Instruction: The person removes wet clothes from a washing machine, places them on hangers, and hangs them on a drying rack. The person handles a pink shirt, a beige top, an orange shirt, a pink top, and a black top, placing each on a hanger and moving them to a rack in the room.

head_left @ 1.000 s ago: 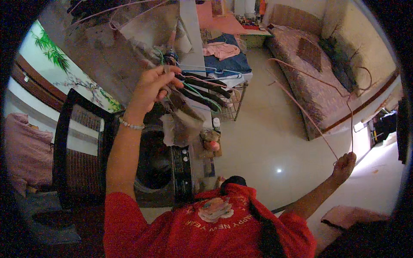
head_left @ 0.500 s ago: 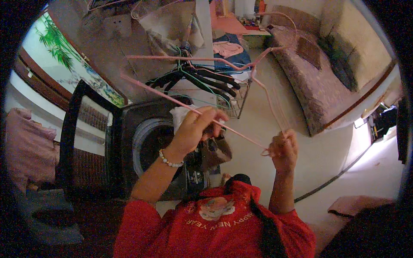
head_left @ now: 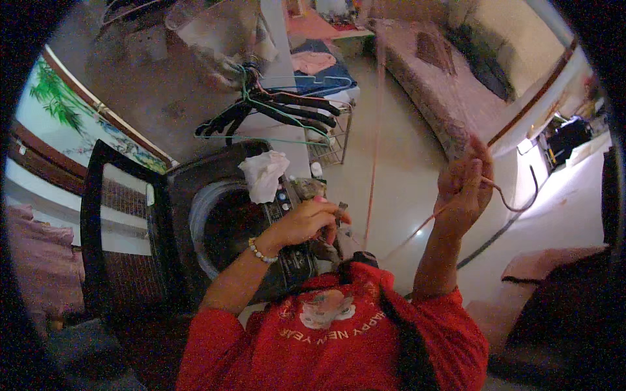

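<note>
Right of the black top-loading washing machine (head_left: 222,163), the right hand (head_left: 464,186) grips a thin pink wire hanger (head_left: 428,223), nothing hung on it; left hand (head_left: 306,225) half-curled, hold unclear through blur.

interior: pale glossy floor (head_left: 409,166).
patterned bed (head_left: 407,75) beside beige wall (head_left: 508,45); green-leaf panel (head_left: 57,101) at left; bright light (head_left: 529,171) at right.

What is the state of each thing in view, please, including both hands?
Pink hanger: held, partly blurred
Right hand: closed around the pink hanger
Left hand: fingers bent, grip unclear
Washing machine lid: open
Drum: uncovered
Black hangers: hanging together
White sheet: crumpled, at the drum's edge
Pink cloth: rumpled
</note>
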A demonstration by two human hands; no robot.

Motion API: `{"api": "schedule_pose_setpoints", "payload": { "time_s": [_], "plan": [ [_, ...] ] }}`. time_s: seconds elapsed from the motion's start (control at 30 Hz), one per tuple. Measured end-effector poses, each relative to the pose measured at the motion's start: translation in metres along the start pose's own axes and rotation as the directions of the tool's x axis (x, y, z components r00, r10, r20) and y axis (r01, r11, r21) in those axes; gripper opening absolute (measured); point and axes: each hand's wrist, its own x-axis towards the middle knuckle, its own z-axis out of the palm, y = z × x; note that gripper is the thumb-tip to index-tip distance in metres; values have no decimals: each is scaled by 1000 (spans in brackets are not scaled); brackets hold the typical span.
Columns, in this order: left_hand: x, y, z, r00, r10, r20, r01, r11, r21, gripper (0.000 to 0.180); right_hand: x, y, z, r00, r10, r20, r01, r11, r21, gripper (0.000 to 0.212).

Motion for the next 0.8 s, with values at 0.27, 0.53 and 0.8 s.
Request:
{"api": "schedule_pose_setpoints", "payload": {
  "time_s": [0.27, 0.53, 0.8],
  "plan": [
    [-6, 6, 9, 996, -78, -50, 85, 987, 135, 16, 0, -1, -7, 979, -97, -180, 95, 995, -21, 27],
    [-11, -3, 22, 998, 42, 55, -56, 957, 284, 19, -6, 21, -10, 982, 21, -190, -9, 998, 62, 25],
    [-16, -17, 10, 993, -88, -80, 98, 987, 126, 15, -2, 47, -17, 906, 423, 20, -422, 905, -52, 25]
  ]
}}
